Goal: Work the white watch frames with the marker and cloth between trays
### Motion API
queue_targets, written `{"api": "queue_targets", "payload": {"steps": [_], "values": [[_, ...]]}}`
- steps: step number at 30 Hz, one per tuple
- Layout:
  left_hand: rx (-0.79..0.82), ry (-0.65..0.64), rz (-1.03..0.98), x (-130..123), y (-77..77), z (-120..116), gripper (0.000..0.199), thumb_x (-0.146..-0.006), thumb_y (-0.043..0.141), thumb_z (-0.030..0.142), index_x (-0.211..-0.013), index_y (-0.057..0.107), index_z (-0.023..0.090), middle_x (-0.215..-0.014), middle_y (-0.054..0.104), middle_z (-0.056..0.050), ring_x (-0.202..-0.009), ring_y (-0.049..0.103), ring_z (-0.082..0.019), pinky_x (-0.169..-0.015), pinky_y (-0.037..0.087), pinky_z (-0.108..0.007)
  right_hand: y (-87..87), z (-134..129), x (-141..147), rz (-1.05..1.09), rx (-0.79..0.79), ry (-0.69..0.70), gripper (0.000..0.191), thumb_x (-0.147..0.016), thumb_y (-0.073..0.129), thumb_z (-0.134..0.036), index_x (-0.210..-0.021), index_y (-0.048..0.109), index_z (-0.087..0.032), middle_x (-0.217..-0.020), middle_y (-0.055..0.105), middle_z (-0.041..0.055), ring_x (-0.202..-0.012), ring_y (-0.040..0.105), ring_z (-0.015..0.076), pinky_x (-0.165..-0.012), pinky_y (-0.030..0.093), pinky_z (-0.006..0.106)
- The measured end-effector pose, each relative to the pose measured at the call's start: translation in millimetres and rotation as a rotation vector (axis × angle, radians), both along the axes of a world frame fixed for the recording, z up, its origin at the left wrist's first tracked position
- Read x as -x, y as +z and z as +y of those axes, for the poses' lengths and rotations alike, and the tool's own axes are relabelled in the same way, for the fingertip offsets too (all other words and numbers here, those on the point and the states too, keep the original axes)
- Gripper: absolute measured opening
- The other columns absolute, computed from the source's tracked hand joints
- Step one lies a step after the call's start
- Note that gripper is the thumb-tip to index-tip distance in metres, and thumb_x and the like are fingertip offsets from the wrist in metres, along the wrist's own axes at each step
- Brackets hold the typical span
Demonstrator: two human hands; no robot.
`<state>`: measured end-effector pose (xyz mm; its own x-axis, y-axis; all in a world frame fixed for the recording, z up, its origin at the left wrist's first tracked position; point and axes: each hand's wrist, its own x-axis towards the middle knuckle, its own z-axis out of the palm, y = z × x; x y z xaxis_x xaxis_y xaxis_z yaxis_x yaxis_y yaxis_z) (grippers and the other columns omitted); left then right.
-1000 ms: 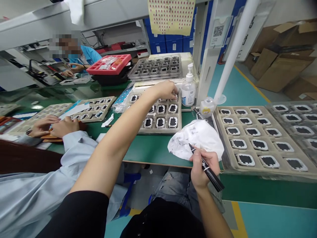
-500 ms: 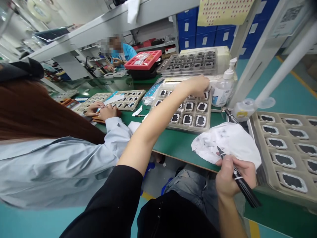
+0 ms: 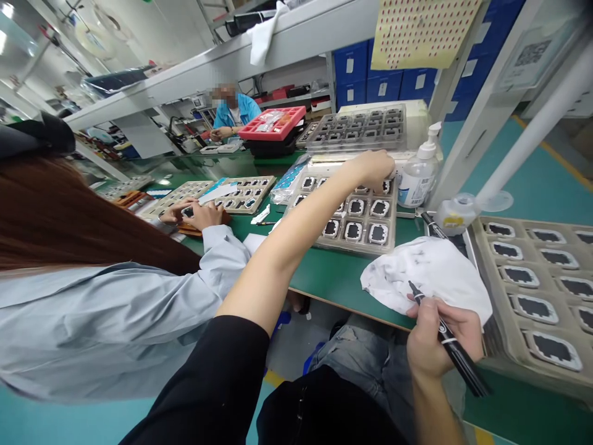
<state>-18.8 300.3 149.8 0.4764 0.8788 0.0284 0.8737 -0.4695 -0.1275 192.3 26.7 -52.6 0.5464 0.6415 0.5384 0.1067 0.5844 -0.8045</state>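
My right hand [image 3: 442, 334] grips a black marker pen [image 3: 456, 352], its dark tip pointing up and left over a crumpled white cloth [image 3: 428, 269] with dark smudges. Away from my body, my left hand [image 3: 374, 168] reaches to the far right corner of a clear plastic tray [image 3: 340, 246]. Its fingers are bent down and drawn together at a white-rimmed black part [image 3: 386, 186]; the fingertips are partly hidden, so whether the part is lifted cannot be told. Several similar parts sit in the tray's pockets, some under my forearm.
A pump bottle [image 3: 418, 176] stands right of the tray, near a second black marker [image 3: 433, 225] and a small bottle [image 3: 456, 213]. Stacked trays [image 3: 495, 296] of parts rise at right. At left, a co-worker's hands [image 3: 199, 216] handle a small part.
The view has tilted up slightly, so things sit lower. My left hand stays at the tray's far corner and my right hand keeps the marker over the cloth. The co-worker's hands shifted slightly.
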Motion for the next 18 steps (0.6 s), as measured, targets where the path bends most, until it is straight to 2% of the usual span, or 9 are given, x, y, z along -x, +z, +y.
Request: {"api": "queue_targets", "payload": {"steps": [2,4,6,8,11,13,14,16,18], "values": [[-0.013,-0.001,-0.105,7,3.2,-4,0.051,-0.075,0.091,0.017,-0.124,0.093,0.006,-0.13,0.086,-0.027,-0.141,0.076,-0.049,-0.122,0.062,-0.058,-1.3,0,-1,0.003,-0.001,0.009,0.022,-0.095,0.096,-0.029,-0.094,0.075,-0.022,-0.064,0.078,-0.0032,-0.058,0.083,0.024,-0.063,0.072,0.034],[-0.015,-0.021,-0.299,14,5.8,-16,0.049,-0.078,0.089,0.016,-0.125,0.091,0.004,-0.121,0.087,-0.024,-0.129,0.081,-0.045,-0.12,0.064,-0.059,-3.7,0,-2,0.006,-0.001,0.012,0.023,-0.095,0.096,-0.031,-0.094,0.075,-0.022,-0.065,0.079,-0.0026,-0.058,0.083,0.0247,-0.063,0.072,0.035],[0.013,-0.082,-0.6,18,4.8,-43,0.043,-0.084,0.089,0.02,-0.124,0.088,0.006,-0.114,0.087,-0.019,-0.114,0.085,-0.037,-0.112,0.068,-0.054,-6.0,0,-3,0.004,-0.006,0.016,0.025,-0.096,0.096,-0.034,-0.094,0.074,-0.022,-0.066,0.079,-0.0028,-0.056,0.081,0.0241,-0.062,0.071,0.036],[0.068,-0.165,-0.984,18,-3.8,-87,0.035,-0.09,0.09,0.028,-0.122,0.086,0.013,-0.119,0.087,-0.015,-0.109,0.087,-0.031,-0.102,0.072,-0.046,-6.8,-2,-2,0.007,0.006,0.023,0.027,-0.098,0.096,-0.037,-0.094,0.073,-0.023,-0.066,0.078,-0.0036,-0.056,0.081,0.0243,-0.063,0.071,0.038],[0.213,-0.222,-1.46,12,-35.4,-173,0.046,-0.092,0.099,0.037,-0.133,0.084,0.022,-0.143,0.084,-0.012,-0.114,0.09,-0.028,-0.09,0.076,-0.037,-2.9,-7,1,0.015,0.04,0.011,0.026,-0.1,0.095,-0.039,-0.096,0.073,-0.024,-0.066,0.076,-0.0047,-0.059,0.082,0.0253,-0.068,0.073,0.041],[0.302,-0.145,-1.64,6,-65.1,-227,0.057,-0.087,0.107,0.029,-0.139,0.084,0.027,-0.14,0.085,-0.008,-0.108,0.092,-0.026,-0.086,0.077,-0.034,2.4,-11,3,0.033,0.04,0.007,0.027,-0.102,0.093,-0.039,-0.097,0.071,-0.026,-0.065,0.074,-0.0062,-0.057,0.079,0.0235,-0.067,0.072,0.04],[0.325,-0.077,-1.712,3,-80.6,-249,0.057,-0.086,0.109,0.026,-0.138,0.085,0.027,-0.13,0.088,-0.006,-0.101,0.092,-0.024,-0.087,0.077,-0.033,5.3,-12,4,0.041,0.037,0.012,0.026,-0.104,0.092,-0.04,-0.098,0.07,-0.026,-0.065,0.074,-0.0067,-0.054,0.077,0.0218,-0.066,0.071,0.039],[0.405,0.074,-1.8,-5,-109.2,-281,0.059,-0.086,0.11,0.023,-0.14,0.085,0.026,-0.118,0.091,-0.006,-0.098,0.092,-0.022,-0.091,0.077,-0.031,10.7,-15,5,0.035,0.015,0.037,0.025,-0.106,0.091,-0.038,-0.101,0.069,-0.027,-0.065,0.074,-0.008,-0.053,0.074,0.0199,-0.07,0.073,0.04],[0.483,0.215,-1.819,-15,-131.4,-296,0.059,-0.087,0.108,0.022,-0.142,0.086,0.023,-0.119,0.092,-0.008,-0.1,0.093,-0.022,-0.094,0.076,-0.029,15.5,-17,6,0.025,-0.005,0.084,0.022,-0.109,0.088,-0.039,-0.104,0.069,-0.028,-0.066,0.072,-0.0085,-0.059,0.077,0.0207,-0.079,0.078,0.044]]}}
